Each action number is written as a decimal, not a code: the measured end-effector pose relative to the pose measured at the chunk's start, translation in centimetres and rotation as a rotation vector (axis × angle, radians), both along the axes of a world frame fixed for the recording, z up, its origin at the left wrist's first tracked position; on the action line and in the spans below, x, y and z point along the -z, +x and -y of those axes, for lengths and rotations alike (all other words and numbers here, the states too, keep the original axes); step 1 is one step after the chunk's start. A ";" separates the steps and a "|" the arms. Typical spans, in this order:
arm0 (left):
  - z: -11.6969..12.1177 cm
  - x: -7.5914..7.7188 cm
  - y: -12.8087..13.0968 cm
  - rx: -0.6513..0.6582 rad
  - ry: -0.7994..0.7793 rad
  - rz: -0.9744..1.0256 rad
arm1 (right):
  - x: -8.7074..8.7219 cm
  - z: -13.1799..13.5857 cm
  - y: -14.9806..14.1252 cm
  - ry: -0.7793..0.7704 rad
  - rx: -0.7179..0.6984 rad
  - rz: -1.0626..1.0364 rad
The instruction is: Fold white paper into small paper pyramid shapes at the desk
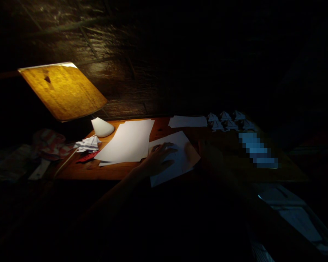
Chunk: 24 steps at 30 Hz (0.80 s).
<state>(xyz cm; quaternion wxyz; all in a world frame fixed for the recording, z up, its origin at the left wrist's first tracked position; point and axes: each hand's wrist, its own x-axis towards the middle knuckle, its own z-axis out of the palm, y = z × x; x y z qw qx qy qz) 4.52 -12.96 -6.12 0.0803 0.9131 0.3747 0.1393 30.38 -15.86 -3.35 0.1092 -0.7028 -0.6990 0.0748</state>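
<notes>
A white sheet of paper point(182, 145) lies slanted on the wooden table. My left hand point(160, 159) rests on the left part of that sheet, fingers stretched and apart. At the sheet's right corner is my right hand point(207, 150), deep in shadow. Its fingers are too dark to make out, so I cannot see whether it grips the paper. To the left lies a stack of white sheets point(127, 142), brightly lit. Farther back, more white paper point(188, 121) sits beside several folded paper shapes point(224, 125) set out in two rows.
A lamp with a yellow-brown shade point(64, 92) and a white base point(101, 127) lights the left side. Near it are a crumpled striped piece point(89, 144) and a red object point(88, 157). A blurred-out bluish rectangle point(258, 150) lies at right. Below it are papers point(300, 222).
</notes>
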 end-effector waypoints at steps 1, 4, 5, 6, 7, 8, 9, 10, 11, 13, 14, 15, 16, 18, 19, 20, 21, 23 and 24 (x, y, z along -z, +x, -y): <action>0.0 0.0 0.0 -0.001 0.001 0.000 | -0.1 0.0 0.0 -0.005 -0.012 0.009; -0.1 0.1 0.0 -0.005 0.008 -0.007 | -0.3 0.1 -0.3 -0.009 -0.056 0.042; -0.1 0.1 0.0 -0.004 0.009 -0.010 | -0.3 0.2 -0.4 -0.009 -0.063 0.048; -0.1 0.1 0.0 -0.003 0.009 -0.013 | -0.3 0.1 -0.5 -0.010 -0.063 0.049; 0.0 0.0 0.0 -0.003 0.008 -0.014 | -0.2 0.0 -0.7 -0.010 -0.058 0.050; 0.0 0.0 0.0 -0.003 0.007 -0.016 | -0.2 -0.1 -0.8 -0.009 -0.051 0.051; 0.0 0.0 0.0 -0.004 0.007 -0.018 | -0.1 -0.3 -0.8 -0.009 -0.037 0.053; 0.1 0.0 0.0 -0.006 0.008 -0.020 | 0.0 -0.5 -0.8 -0.005 -0.010 0.056; 0.1 0.0 0.0 -0.006 0.011 -0.023 | 0.1 -0.7 -0.7 0.005 0.030 0.061; 0.1 0.0 0.0 -0.006 0.019 -0.028 | 0.4 -1.1 -0.5 0.039 0.112 0.074; 0.1 0.0 0.0 -0.005 0.023 -0.029 | 0.5 -1.2 -0.3 0.055 0.131 0.080; 0.1 0.1 0.0 -0.005 0.027 -0.030 | 0.6 -1.3 -0.2 0.062 0.135 0.083; 0.1 0.1 0.0 -0.004 0.029 -0.031 | 0.7 -1.3 -0.1 0.060 0.126 0.084; 0.1 0.0 0.1 -0.001 0.032 -0.024 | 0.9 -1.3 0.1 0.042 0.105 0.082; 0.1 0.0 0.1 -0.001 0.035 -0.018 | 1.0 -1.2 0.1 0.047 0.105 0.082; 0.1 0.0 0.1 -0.006 0.041 -0.012 | 1.2 -1.2 0.1 0.062 0.107 0.081; 0.1 0.0 0.1 -0.019 0.051 -0.010 | 1.3 -1.2 0.1 0.080 0.112 0.079; 0.1 0.1 0.0 -0.050 0.078 -0.019 | 1.6 -1.1 0.2 0.113 0.116 0.069; 0.1 0.1 -0.1 -0.063 0.090 -0.025 | 1.7 -1.1 0.2 0.119 0.114 0.062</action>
